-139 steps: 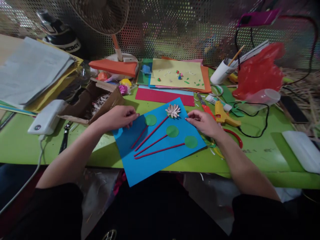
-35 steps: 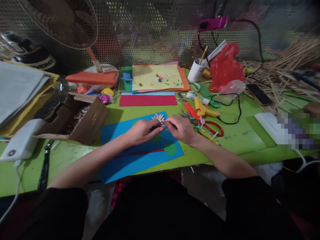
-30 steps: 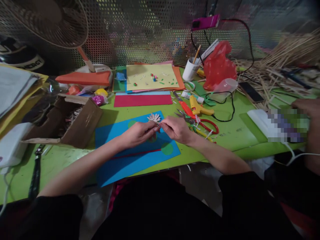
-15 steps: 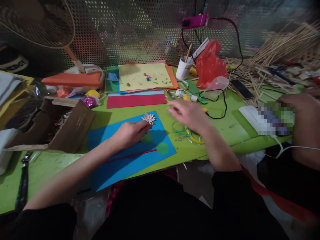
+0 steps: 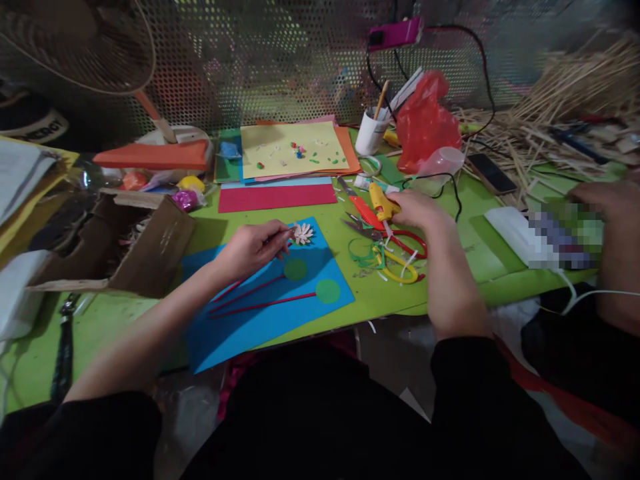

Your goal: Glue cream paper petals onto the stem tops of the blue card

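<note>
My left hand [image 5: 253, 250] is closed in a pinch at the edge of a small pale flower [image 5: 303, 233] with many narrow petals. The flower is over the upper right part of a blue sheet [image 5: 260, 337]. On that sheet are a green disc [image 5: 295, 269] and a second green disc [image 5: 328, 291], with thin red strips running from them toward the lower left. My right hand [image 5: 420, 212] is closed around the handle of a yellow glue gun [image 5: 382, 201]; its fingertips are partly hidden. Red-handled scissors [image 5: 411, 241] and yellow-handled scissors [image 5: 400, 268] lie below it.
Behind the blue sheet, a yellow sheet [image 5: 280, 150] bears small coloured bits. A cardboard box [image 5: 165, 257] stands left, near a fan [image 5: 165, 127]. At right are a white cup [image 5: 369, 137], a red bag [image 5: 427, 127], a phone [image 5: 490, 175] and another person's hand [image 5: 595, 200].
My right hand has moved down and right onto the glue gun, uncovering the scissors. My left hand has shifted slightly up and left, uncovering more of the green disc and red strips.
</note>
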{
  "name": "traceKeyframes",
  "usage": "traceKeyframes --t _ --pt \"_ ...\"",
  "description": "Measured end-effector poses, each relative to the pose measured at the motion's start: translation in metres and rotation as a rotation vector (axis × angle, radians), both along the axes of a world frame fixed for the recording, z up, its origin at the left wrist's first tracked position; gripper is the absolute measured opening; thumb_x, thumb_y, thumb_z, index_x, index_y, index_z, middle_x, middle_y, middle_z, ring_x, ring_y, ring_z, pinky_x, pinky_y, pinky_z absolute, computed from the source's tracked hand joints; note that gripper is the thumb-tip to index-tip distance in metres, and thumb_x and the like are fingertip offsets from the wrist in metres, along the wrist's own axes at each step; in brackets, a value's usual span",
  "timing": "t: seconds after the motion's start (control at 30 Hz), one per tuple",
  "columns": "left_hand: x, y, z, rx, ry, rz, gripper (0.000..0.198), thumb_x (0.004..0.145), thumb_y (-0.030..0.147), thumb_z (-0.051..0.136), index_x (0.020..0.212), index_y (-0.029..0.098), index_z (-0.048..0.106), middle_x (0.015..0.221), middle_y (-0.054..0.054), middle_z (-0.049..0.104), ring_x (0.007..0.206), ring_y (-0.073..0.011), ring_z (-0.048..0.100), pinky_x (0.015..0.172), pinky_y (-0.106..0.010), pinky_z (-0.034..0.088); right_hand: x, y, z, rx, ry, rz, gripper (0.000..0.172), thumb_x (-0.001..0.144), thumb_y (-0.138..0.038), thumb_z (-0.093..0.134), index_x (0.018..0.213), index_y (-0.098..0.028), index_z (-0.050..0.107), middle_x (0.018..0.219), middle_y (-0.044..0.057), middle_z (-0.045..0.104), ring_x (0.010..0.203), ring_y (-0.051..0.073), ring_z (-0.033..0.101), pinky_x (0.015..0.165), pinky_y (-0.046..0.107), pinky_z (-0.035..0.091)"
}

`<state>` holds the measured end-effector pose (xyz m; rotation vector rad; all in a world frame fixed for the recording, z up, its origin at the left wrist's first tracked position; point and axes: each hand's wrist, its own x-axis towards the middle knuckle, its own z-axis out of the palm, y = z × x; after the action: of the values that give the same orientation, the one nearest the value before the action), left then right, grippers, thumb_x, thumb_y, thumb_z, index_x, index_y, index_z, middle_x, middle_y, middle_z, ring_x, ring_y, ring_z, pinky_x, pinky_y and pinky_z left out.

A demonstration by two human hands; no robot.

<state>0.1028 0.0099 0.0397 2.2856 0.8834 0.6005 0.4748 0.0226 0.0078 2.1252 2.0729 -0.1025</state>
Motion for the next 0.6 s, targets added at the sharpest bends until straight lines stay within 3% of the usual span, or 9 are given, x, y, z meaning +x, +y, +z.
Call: traceKeyframes --t 0.13,0.27,0.33,0.43,0.5,0.6 --pt "-0.007 0.002 0.005 -0.04 -0.056 0.048 0.034 0.097 0.041 0.045 0.09 0.013 0.063 0.07 -0.005 0.071 0.058 -0.0107 0.066 0.058 -0.019 0.051 0.013 0.004 -0.009 0.1 0.136 0.013 0.045 0.072 -0.035 0.067 0.114 -0.019 0.062 0.101 0.012 0.066 0.09 0.029 0.06 0.074 0.035 0.043" --pt "-0.018 0.005 -0.001 0.025 -0.024 0.077 0.035 0.098 0.041 0.043 0.093 0.013 0.064 0.07 -0.004 0.072 0.059 -0.0109 0.067 0.06 -0.02 0.051 0.021 0.004 -0.008 0.281 0.477 0.016 0.044 0.072 -0.029 0.065 0.114 -0.019 0.061 0.107 0.01 0.065 0.094 0.027 0.06 0.082 0.038 0.046" --pt "-0.024 0.007 -0.008 0.194 0.057 0.089 0.035 0.099 0.039 0.042 0.094 0.014 0.065 0.073 -0.004 0.072 0.061 -0.0116 0.067 0.059 -0.021 0.05 0.016 0.0 -0.002 0.329 0.722 0.036 0.045 0.072 -0.027 0.066 0.115 -0.019 0.059 0.111 0.009 0.064 0.097 0.024 0.06 0.086 0.037 0.046" --pt "-0.031 0.013 -0.018 0.631 0.233 0.108 0.032 0.099 0.035 0.042 0.092 0.015 0.067 0.072 -0.005 0.072 0.059 -0.0133 0.065 0.051 -0.023 0.042 -0.003 -0.008 0.01 0.377 1.031 0.039 0.047 0.068 -0.027 0.075 0.111 -0.021 0.058 0.105 0.007 0.064 0.094 0.022 0.059 0.084 0.036 0.047" --pt "-0.033 0.016 -0.024 0.896 0.324 0.088 0.03 0.099 0.033 0.044 0.088 0.016 0.067 0.064 -0.003 0.068 0.054 -0.0129 0.061 0.047 -0.025 0.036 -0.02 -0.015 0.017 0.427 1.103 0.017 0.04 0.069 -0.032 0.078 0.103 -0.023 0.06 0.1 0.005 0.064 0.089 0.021 0.059 0.082 0.037 0.048" --pt "-0.034 0.02 -0.029 1.118 0.369 0.027 0.024 0.099 0.027 0.045 0.091 0.017 0.065 0.057 0.001 0.062 0.049 -0.0113 0.056 0.045 -0.026 0.031 -0.043 -0.027 0.023 0.395 1.121 -0.008 0.025 0.081 -0.042 0.068 0.098 -0.025 0.061 0.1 0.004 0.064 0.09 0.021 0.06 0.085 0.041 0.049"
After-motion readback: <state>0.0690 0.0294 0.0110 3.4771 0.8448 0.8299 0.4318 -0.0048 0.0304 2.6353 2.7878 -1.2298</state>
